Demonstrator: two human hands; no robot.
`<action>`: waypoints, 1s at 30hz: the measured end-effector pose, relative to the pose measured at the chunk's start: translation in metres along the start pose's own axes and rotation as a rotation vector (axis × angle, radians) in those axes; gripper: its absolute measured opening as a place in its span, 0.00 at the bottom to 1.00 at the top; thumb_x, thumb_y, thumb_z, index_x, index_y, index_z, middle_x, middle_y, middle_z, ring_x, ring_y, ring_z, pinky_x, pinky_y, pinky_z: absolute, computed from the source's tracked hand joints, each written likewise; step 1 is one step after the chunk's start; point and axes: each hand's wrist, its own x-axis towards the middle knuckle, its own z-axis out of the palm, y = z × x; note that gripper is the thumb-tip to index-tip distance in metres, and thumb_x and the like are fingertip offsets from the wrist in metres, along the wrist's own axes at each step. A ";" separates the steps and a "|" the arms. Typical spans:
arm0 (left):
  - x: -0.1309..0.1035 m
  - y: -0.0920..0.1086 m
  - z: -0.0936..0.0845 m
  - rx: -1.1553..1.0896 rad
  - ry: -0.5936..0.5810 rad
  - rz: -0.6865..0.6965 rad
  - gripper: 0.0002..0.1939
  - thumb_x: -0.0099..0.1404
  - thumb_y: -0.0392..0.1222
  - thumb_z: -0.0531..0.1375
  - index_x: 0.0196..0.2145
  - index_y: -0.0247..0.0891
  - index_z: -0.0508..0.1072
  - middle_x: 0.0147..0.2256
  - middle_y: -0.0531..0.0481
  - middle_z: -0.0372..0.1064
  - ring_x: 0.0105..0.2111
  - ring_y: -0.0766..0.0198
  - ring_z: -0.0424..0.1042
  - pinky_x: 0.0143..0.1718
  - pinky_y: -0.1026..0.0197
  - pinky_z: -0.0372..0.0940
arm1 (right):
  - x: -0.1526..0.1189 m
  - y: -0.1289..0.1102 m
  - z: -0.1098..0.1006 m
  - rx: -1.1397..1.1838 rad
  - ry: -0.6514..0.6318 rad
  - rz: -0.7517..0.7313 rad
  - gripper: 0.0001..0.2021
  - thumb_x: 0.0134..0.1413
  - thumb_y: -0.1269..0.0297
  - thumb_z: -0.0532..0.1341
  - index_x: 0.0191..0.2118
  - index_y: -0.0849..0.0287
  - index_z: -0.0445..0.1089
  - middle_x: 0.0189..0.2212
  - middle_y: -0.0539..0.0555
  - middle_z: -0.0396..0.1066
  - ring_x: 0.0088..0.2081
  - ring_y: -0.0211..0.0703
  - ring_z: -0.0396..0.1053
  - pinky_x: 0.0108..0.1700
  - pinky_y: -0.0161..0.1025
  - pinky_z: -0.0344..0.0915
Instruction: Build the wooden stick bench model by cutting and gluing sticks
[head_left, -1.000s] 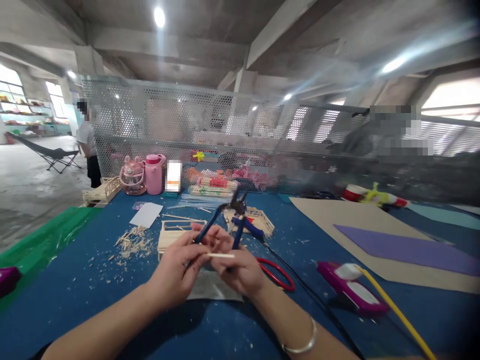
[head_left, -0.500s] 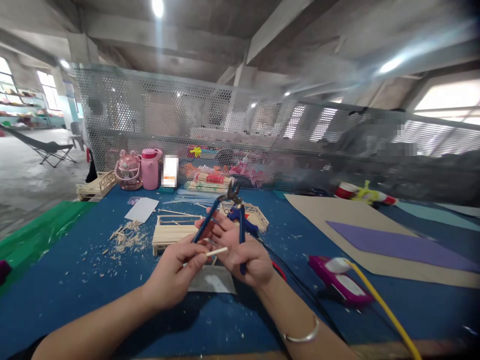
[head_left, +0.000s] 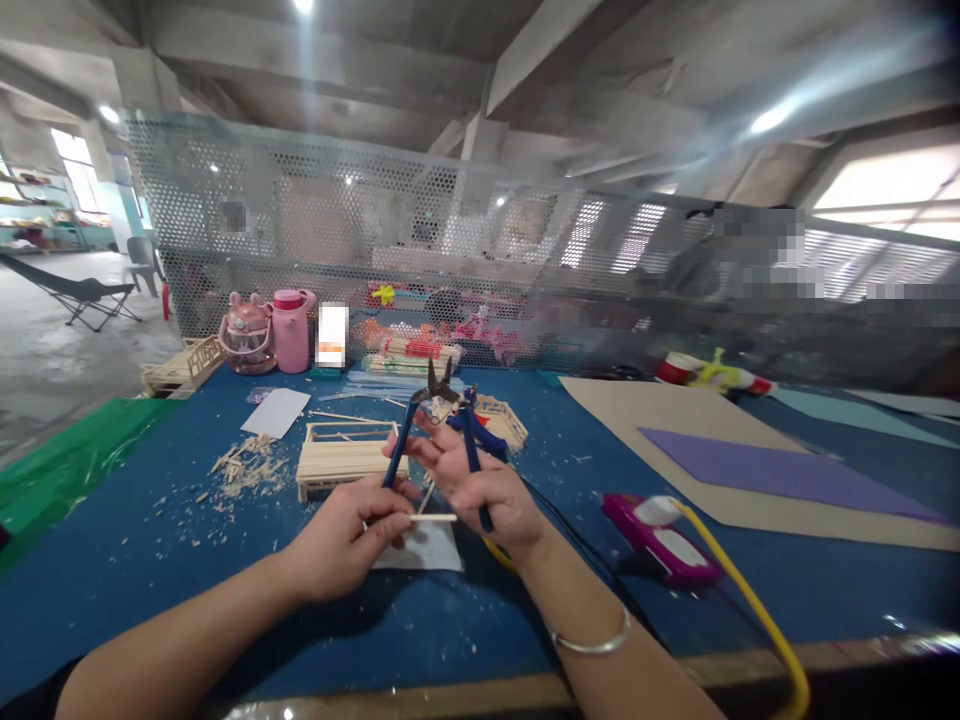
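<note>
Between thumb and fingers, my left hand (head_left: 346, 528) pinches a short pale wooden stick (head_left: 433, 517), which points right. My right hand (head_left: 491, 495) grips blue-handled cutting pliers (head_left: 471, 450); their jaws are spread and point up and away from me. The left handle of the pliers passes close by my left fingertips, and I cannot tell whether they touch. Just beyond my hands lies a small slatted wooden stick model (head_left: 349, 460). A white sheet of paper (head_left: 424, 548) is on the table under my hands. Behind the pliers is a blue glue gun (head_left: 480, 433).
Wood offcuts (head_left: 251, 465) are scattered at the left near a white card (head_left: 275, 412). Pink bottles (head_left: 291, 335) and a phone (head_left: 331, 335) stand at the back before a perforated metal screen (head_left: 315, 220). To the right lie a purple sheet (head_left: 772, 470) and a magenta power strip (head_left: 660, 540) with a yellow cable.
The stick in my left hand has turned from slanting to nearly level. The pliers have shifted slightly left, still spread. The whole view has moved a little.
</note>
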 end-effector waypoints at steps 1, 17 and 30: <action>0.000 -0.001 0.000 -0.038 -0.007 -0.016 0.16 0.64 0.45 0.51 0.25 0.37 0.72 0.30 0.47 0.70 0.34 0.62 0.68 0.38 0.61 0.61 | 0.000 0.000 0.000 0.010 0.010 -0.003 0.41 0.22 0.73 0.51 0.54 0.56 0.53 0.45 0.56 0.67 0.50 0.50 0.62 0.52 0.51 0.56; 0.014 -0.011 -0.019 -0.259 0.567 -0.256 0.17 0.58 0.53 0.54 0.29 0.35 0.71 0.20 0.55 0.63 0.19 0.71 0.56 0.21 0.67 0.54 | -0.007 -0.008 -0.019 -1.290 0.077 0.036 0.36 0.40 0.78 0.50 0.60 0.55 0.50 0.51 0.59 0.57 0.54 0.51 0.54 0.56 0.54 0.50; 0.010 -0.004 -0.017 -0.024 0.505 -0.190 0.14 0.62 0.45 0.51 0.23 0.37 0.67 0.21 0.54 0.64 0.24 0.67 0.64 0.27 0.66 0.58 | -0.008 -0.003 -0.011 -1.290 -0.031 0.020 0.39 0.37 0.80 0.51 0.60 0.52 0.49 0.49 0.57 0.57 0.51 0.49 0.56 0.55 0.51 0.53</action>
